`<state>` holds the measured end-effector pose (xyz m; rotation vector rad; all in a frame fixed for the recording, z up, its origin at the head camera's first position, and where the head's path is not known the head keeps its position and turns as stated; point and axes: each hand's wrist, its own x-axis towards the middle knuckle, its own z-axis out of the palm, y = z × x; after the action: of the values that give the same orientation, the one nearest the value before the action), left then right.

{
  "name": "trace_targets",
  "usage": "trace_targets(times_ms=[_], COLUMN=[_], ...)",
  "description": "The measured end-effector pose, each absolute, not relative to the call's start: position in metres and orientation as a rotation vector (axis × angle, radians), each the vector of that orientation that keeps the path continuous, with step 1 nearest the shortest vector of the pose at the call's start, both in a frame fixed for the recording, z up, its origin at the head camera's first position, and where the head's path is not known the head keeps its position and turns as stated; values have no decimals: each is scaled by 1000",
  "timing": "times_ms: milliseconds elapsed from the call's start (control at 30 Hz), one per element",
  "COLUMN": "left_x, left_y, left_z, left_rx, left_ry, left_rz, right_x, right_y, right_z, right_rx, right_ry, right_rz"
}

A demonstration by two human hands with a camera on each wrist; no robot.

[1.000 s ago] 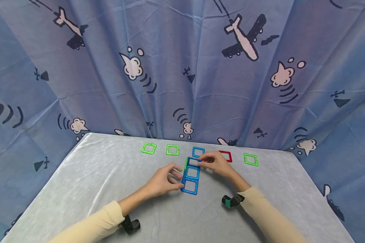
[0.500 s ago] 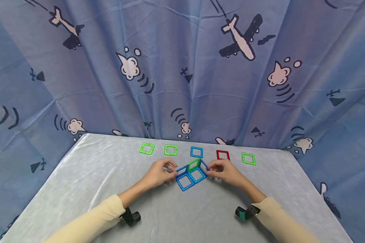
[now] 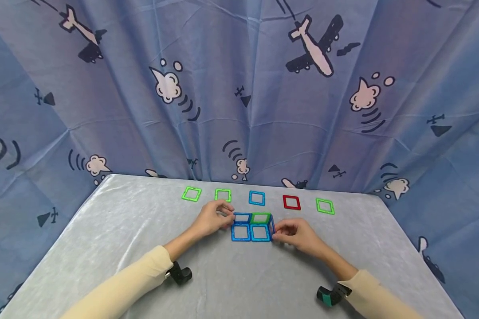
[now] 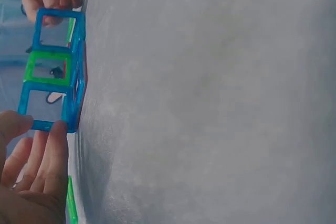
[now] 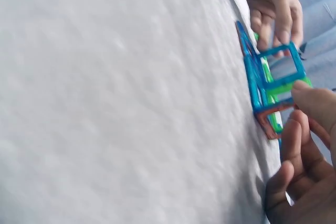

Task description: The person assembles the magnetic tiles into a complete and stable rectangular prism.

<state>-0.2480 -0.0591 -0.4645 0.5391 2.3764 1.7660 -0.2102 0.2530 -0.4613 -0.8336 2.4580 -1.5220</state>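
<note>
Several square magnetic tiles are joined on the table between the hands. Two blue tiles lie flat side by side, a left one [image 3: 241, 240] and a right one [image 3: 260, 240]. Behind them stand a blue tile [image 3: 242, 214] and a green tile [image 3: 260, 213]. At the right end another blue tile [image 3: 272, 228] stands upright. My left hand [image 3: 212, 218] pinches the outer edge of the standing blue tile at the back left, thumb and fingertips on its frame in the left wrist view. With thumb and fingers, my right hand [image 3: 301, 235] pinches the right-end blue tile.
A row of loose tiles lies along the back of the white-covered table [image 3: 223, 283]: two green at left, the second a green square [image 3: 223, 189], then a blue square [image 3: 257, 192], a red square [image 3: 291, 196] and a green one [image 3: 324, 200]. A patterned curtain [image 3: 207, 88] hangs behind.
The joined tiles have turned from a lengthwise strip to lie squarely across in front of me. The back tiles and right-end tile now stand upright; my right hand has come nearer.
</note>
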Motion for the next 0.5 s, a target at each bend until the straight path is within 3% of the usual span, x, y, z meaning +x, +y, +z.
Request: trace_targets(times_ms=[500], left_x=[-254], left_y=[-49], left_z=[-465], left_rx=[541], left_ry=[2309], left_rz=[1820], right_x=[-195], right_y=[253], right_z=[-458], right_rx=[-781], right_ry=[2460], right_rz=[-1606])
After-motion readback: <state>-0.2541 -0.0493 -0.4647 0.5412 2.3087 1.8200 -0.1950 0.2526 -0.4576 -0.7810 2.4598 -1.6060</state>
